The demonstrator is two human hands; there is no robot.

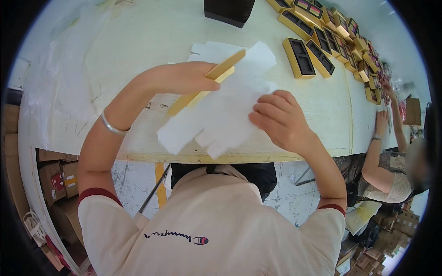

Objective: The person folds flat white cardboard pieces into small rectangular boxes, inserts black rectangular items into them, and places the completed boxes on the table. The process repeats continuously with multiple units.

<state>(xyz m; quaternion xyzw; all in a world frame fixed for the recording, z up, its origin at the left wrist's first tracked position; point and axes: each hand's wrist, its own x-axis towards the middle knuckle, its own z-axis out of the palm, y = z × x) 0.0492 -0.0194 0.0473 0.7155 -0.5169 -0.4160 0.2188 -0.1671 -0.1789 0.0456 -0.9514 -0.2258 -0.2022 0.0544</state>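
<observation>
Mid-wrap: left hand [184, 77] gripping gold box [207, 83] over white paper sheet [221, 110] at table [138, 41] edge, right hand [278, 120] pressing sheet flat, fingers curled; next likely needs box squared before folding.

Bright, even daylight, soft shadows, strong fisheye bending and dark vignette at edges.
</observation>
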